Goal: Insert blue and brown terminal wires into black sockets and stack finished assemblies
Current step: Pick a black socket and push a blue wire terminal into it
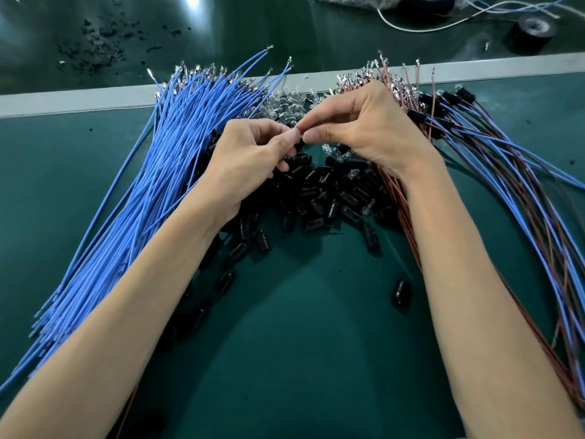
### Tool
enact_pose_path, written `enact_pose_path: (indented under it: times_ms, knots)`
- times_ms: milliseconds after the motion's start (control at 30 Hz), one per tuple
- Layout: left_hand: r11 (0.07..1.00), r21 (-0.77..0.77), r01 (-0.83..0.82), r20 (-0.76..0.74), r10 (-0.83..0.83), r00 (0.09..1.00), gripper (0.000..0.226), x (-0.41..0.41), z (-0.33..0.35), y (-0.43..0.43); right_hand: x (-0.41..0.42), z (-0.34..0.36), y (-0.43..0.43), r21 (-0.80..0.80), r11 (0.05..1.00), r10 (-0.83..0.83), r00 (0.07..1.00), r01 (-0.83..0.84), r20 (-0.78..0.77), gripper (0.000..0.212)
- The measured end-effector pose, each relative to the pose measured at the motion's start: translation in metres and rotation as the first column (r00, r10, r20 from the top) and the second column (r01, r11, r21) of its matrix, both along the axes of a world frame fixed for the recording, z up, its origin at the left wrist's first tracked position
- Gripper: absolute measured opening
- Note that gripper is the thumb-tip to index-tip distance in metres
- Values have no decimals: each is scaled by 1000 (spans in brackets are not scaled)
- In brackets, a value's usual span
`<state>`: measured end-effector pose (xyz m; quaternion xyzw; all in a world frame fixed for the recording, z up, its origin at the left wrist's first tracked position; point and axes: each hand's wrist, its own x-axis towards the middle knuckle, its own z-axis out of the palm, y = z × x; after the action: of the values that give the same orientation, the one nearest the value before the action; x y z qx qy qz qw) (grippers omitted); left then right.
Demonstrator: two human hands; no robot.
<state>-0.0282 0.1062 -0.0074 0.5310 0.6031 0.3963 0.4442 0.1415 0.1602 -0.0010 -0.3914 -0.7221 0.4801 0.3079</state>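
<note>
Fingertips meet over the socket pile

The left hand [250, 153] and right hand [364, 131] both pinch a small black socket [300, 141], mostly hidden; no wire visibly enters it. Loose sockets [319, 191] lie at 6 o'clock. Blue wires [152, 191] lie at 9 o'clock, nearer the left hand, running 7 to 1. Brown wires [392, 191] pass under the right wrist. Finished assemblies [506, 172] fan out at 3 o'clock.

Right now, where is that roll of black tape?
In the head view, the roll of black tape sits far right at the top, beyond the pale strip, beside a white cord.
</note>
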Motion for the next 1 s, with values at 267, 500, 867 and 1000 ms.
enact_pose_path:
  times_ms: [267,500,867,1000]
  knots:
    - [1000,-3,0,25,0,1000,20,-1,-1,0,-2,-2,0,53,999,-5,1000,7,-27,31]
    - [999,-38,-9,103,13,995,18,-6,1,3,-8,-5,-2,282,958,-64,998,58,12,22]
    - [999,-3,-53,148,53,988,16,-7,1,4,-13,-10,-3,292,953,-89,996,82,11,12]
    - [999,45,-31,102,26,994,12,-5,-2,2,-13,-9,-6,200,976,-78,996,85,-41,18]
